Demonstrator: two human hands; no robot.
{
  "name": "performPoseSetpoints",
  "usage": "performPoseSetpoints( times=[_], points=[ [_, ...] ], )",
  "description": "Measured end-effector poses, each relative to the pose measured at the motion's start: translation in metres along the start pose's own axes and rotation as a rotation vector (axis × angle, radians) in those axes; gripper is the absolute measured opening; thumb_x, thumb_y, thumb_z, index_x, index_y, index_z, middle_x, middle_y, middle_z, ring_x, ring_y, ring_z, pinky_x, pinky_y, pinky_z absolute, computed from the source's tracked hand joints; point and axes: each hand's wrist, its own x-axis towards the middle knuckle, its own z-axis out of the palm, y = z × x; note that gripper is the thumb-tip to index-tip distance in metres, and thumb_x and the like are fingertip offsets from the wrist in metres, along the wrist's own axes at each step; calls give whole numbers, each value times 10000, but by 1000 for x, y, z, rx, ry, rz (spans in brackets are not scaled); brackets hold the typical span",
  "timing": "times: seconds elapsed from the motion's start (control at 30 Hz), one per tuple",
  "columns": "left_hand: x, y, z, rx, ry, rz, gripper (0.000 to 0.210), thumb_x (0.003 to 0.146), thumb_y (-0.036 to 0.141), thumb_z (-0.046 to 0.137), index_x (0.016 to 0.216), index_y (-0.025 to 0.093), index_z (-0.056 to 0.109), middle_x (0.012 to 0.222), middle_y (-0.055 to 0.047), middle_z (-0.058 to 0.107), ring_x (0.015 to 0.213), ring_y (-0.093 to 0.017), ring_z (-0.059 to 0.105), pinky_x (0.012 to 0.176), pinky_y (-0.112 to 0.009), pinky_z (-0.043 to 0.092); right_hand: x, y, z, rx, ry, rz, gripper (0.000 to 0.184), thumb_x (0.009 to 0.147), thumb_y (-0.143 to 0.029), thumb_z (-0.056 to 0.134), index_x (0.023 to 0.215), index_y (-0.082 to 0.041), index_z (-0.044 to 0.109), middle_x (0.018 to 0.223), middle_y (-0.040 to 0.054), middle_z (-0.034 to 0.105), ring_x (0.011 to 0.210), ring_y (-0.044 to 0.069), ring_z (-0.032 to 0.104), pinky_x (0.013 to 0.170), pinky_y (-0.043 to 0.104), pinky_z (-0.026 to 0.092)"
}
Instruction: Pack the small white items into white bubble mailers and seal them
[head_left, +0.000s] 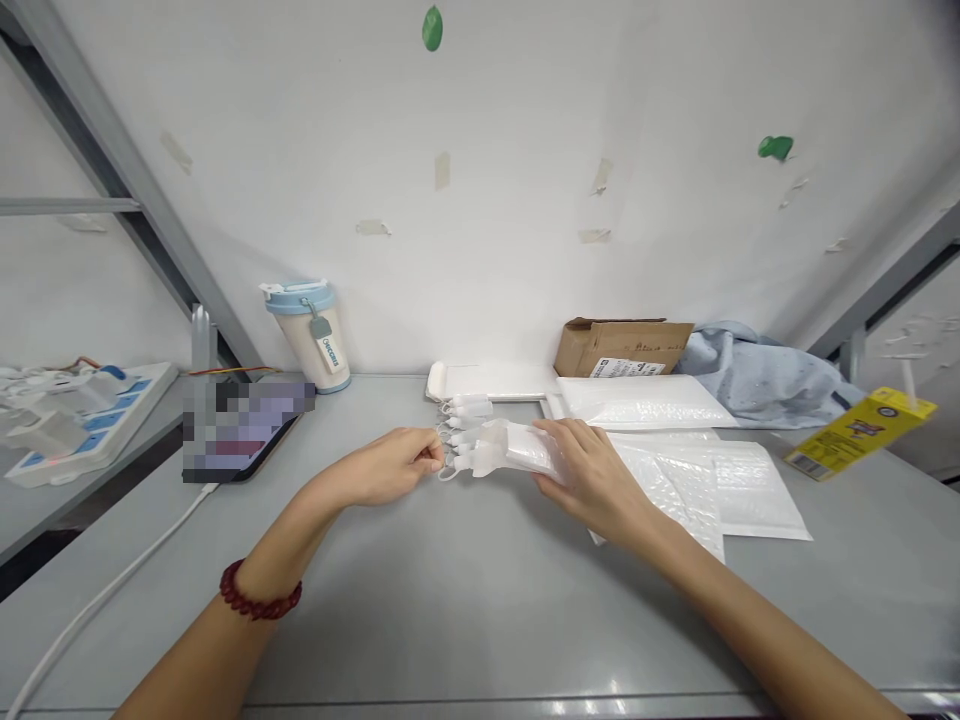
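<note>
Mid-frame on the bench (465,600), left hand (390,470) pinches a white loop (448,462); right hand (589,470) grips the packet (517,447).

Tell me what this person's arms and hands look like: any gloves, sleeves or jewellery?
Both hands are bare, with no gloves. The left hand and the right hand show no rings that I can make out. No sleeves reach the forearms; both are uncovered as far as the picture shows. The only thing worn is a dark red beaded bracelet around the left wrist.
</note>
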Motion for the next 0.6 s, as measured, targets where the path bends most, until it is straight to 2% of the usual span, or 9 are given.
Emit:
performPoseSetpoints(
  times=[0.37, 0.6],
  points=[
    [4, -2, 8, -17, -15, 12, 135, 752, 271, 447, 757, 192, 556, 741, -10, 562, 640, -148, 455, 568, -243, 329, -1, -7, -3, -5, -53, -58, 468, 740, -148, 518, 1190, -215, 409, 1048, 78, 585, 927, 237, 540, 753, 381, 421],
    [4, 4, 14, -74, 11, 52, 141, 739, 271, 462, 680, 190, 562, 656, 6, 541, 576, -133, 433, 520, -239, 307, -1, -10, -3, 35, -104, -46, 441, 754, -149, 538, 1173, -203, 410, 1076, 85, 576, 967, 245, 528, 797, 401, 413]
  ],
)
